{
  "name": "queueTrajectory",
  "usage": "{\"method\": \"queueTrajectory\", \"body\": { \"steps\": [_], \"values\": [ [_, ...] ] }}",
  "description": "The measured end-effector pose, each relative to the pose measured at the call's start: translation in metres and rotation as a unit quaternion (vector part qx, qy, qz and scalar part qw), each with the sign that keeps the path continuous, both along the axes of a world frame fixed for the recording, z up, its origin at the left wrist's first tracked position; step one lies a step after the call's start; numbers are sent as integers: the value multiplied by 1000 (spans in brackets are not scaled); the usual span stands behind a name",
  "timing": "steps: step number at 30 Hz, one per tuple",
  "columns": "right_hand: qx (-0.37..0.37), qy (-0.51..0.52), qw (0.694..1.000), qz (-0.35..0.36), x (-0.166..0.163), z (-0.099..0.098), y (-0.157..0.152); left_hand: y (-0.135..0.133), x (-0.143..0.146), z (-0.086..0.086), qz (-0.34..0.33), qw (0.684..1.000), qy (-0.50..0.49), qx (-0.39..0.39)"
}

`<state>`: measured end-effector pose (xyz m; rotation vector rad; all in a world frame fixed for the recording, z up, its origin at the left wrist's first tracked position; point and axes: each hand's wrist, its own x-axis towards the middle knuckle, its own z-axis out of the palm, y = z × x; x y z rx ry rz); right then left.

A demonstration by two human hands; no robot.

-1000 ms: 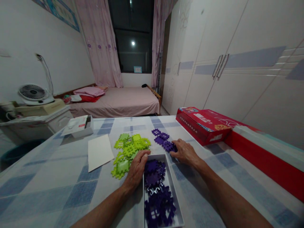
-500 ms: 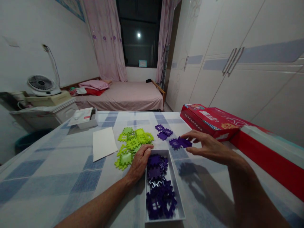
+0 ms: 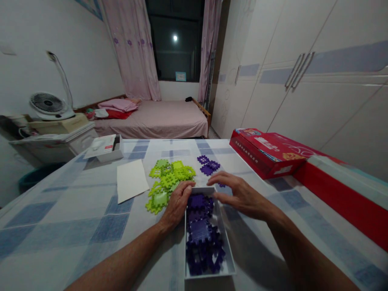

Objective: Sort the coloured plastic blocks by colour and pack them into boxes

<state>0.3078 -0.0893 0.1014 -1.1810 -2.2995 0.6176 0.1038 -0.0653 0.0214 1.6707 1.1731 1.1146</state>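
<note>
Person's left hand (image 3: 177,203) is resting loose-fingered on the far-left corner of the white box (image 3: 226,250), gripping nothing. The right hand (image 3: 240,197) is hovering over its far end, fingers spread; can't tell if it's holding a piece. Inside, purple pieces (image 3: 200,236) are sitting heaped, so pushing more in is probably risking spills toward the green pieces (image 3: 168,180).

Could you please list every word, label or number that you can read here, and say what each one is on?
No text here can be read.
Red box: white and yellow print on lid and side, too blurred to read.
White box: red label on the lid, too small to read.
Sign in the window: too small to read.
Poster on the wall: cut off by the frame, nothing legible.
</note>
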Motion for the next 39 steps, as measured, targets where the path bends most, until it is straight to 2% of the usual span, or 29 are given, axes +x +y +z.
{"method": "queueTrajectory", "body": {
  "steps": [3, 5, 8, 10, 13, 16, 19, 22, 25, 27, 30, 35, 39],
  "values": [
    [65, -71, 980, -174, 13, -24, 24, 0, 0, 0, 10, 1000, -1, -4],
    [53, -143, 959, -237, 21, -42, 35, 0, 0, -1, 12, 1000, -2, -4],
    [21, -207, 945, -252, 24, -60, 40, 1, -1, -3, 5, 1000, 1, 2],
    [27, -220, 942, -254, 23, -66, 41, 2, -1, -4, 5, 1000, 4, 5],
    [43, -220, 938, -266, 23, -69, 43, 2, -1, -4, 5, 1000, 3, 6],
    [32, -183, 942, -278, 26, -63, 46, 1, -1, -4, 2, 1000, 3, 6],
    [10, -75, 970, -230, 26, -42, 41, 1, -1, -3, 2, 1000, 5, 4],
    [-10, 23, 995, -97, 17, -17, 25, 1, 0, -3, 0, 1000, 1, 6],
    [-35, 29, 998, 42, 5, -1, 6, 1, 0, -2, -2, 1000, -8, 13],
    [-55, 7, 993, 103, -1, 2, -2, 1, 0, -2, -4, 1000, -14, 11],
    [-64, -14, 991, 120, -5, 1, -6, 0, 0, -1, -6, 1000, -13, 4],
    [-20, -9, 988, 150, -19, -8, -9, 0, -1, -1, -10, 1000, -19, 4],
    [8, -52, 985, 164, -30, -15, -15, 1, 0, -3, -9, 1000, -21, -2]
  ]
}}
